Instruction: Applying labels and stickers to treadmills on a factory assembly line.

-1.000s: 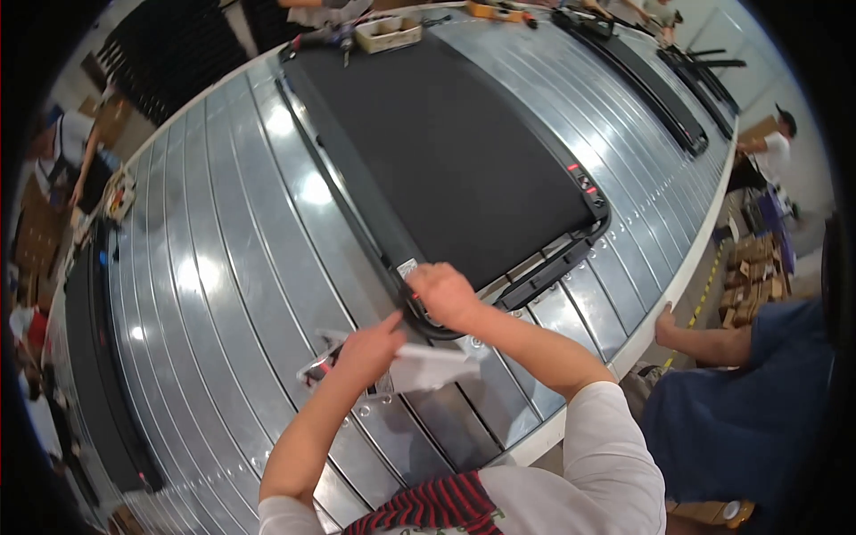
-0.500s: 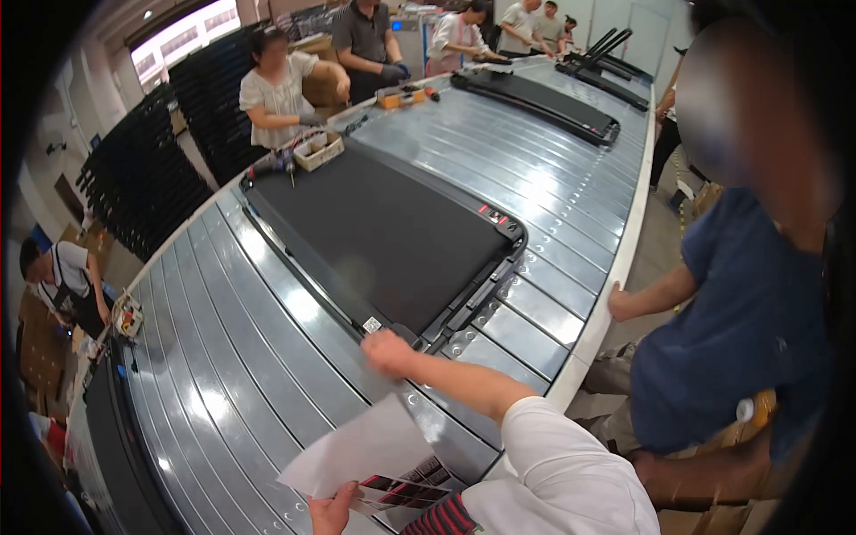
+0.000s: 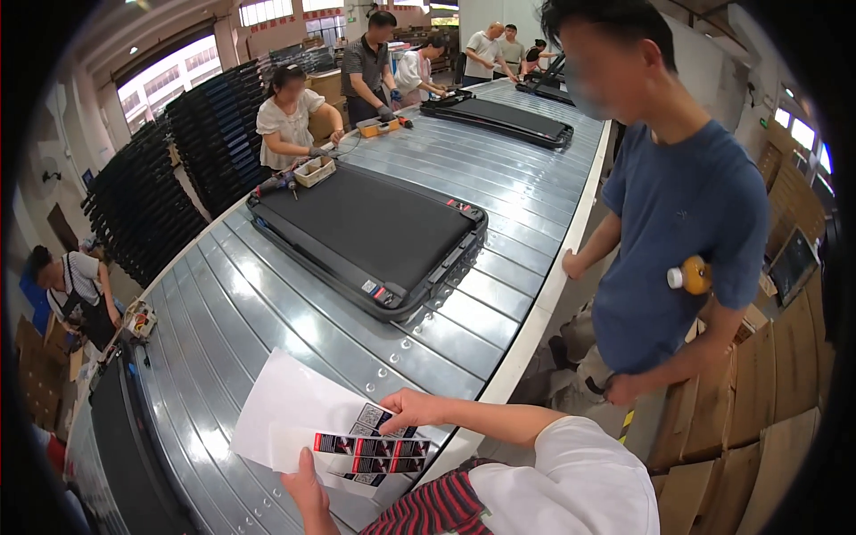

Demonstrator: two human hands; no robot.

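My left hand [image 3: 308, 489] pinches sheets of white paper over the near part of the conveyor, thumb on top. On the upper sheet [image 3: 290, 443] is a block of black-and-red stickers [image 3: 372, 453]; black-and-white code stickers [image 3: 370, 416] show on the sheet behind. At the sheets' right edge, my right hand [image 3: 412, 410] has its fingers closed by the code stickers; the fingertips partly cover what they grip. Beyond the sheets a flat black walking pad [image 3: 366, 227] lies on the conveyor, apart from both hands. Its near corner carries a small code label and a red-and-black label [image 3: 382, 292].
Slatted metal conveyor [image 3: 267, 330] runs away from me, with another walking pad [image 3: 499, 120] farther along. A power drill [image 3: 281, 183] and a parts box [image 3: 315, 170] sit at the far side. A person in blue [image 3: 678, 232] stands at right, near cardboard boxes [image 3: 713, 428]. Other workers line the far side.
My right hand has drawn back from the walking pad's near corner to the sheets. A red-and-black label now shows at that corner. The sheets are turned more into view, and the head view has shifted.
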